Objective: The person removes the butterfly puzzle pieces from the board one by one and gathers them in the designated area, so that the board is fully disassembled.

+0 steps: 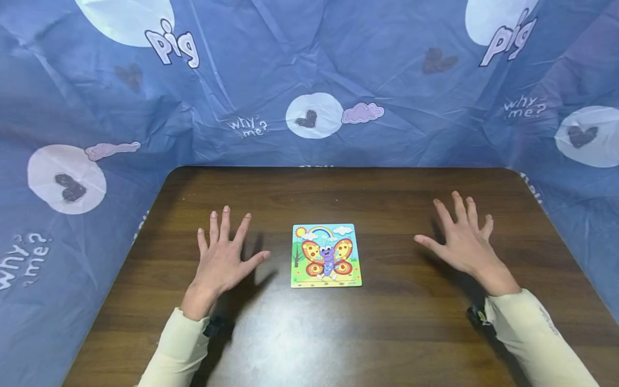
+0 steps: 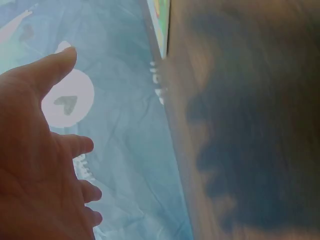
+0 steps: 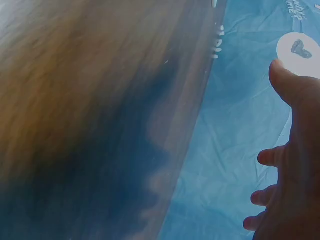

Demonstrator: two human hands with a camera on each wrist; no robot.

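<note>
A square picture puzzle board (image 1: 326, 255) with a purple butterfly, a rainbow and a sun lies flat on the brown wooden table (image 1: 387, 333). To its left my left hand (image 1: 223, 263) hovers over the tabletop, palm down, fingers spread and nothing held. On the other side, farther from the board, my right hand (image 1: 466, 244) is spread the same way and holds nothing. Both hands cast shadows on the wood. A corner of the board (image 2: 161, 25) shows at the top of the left wrist view, beyond the left thumb (image 2: 55, 67).
Blue printed cloth (image 1: 314, 64) hangs behind the table and along both sides. The table's far edge (image 1: 338, 167) meets the cloth. A small dark device (image 1: 213, 326) sits at the left cuff, another (image 1: 476, 316) at the right cuff.
</note>
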